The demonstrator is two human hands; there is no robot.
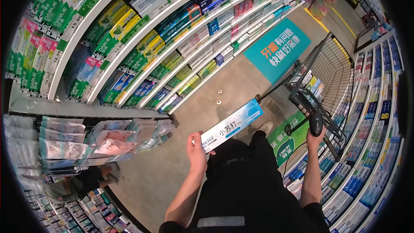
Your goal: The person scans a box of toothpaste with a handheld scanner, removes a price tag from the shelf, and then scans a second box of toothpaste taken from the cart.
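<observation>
A long white-and-blue toothpaste box (233, 125) with Chinese lettering and the word "Doctor" lies across my left hand (197, 153). My left thumb and fingers are closed on its near left end, and the far end points up and to the right. My right hand (316, 139) is wrapped round a black rounded handle (316, 123) beside the shopping cart (332, 73); I cannot make out exactly how the handle joins the cart. Through the cart's wire mesh, several colourful boxes (316, 85) show.
Curved-looking shelves (168, 15) packed with toothpaste boxes line the left and top. More stocked shelves (358, 159) run along the right. Hanging pouches (103, 140) stick out at lower left, near another person (79, 183). A teal floor sign (278, 49) lies ahead.
</observation>
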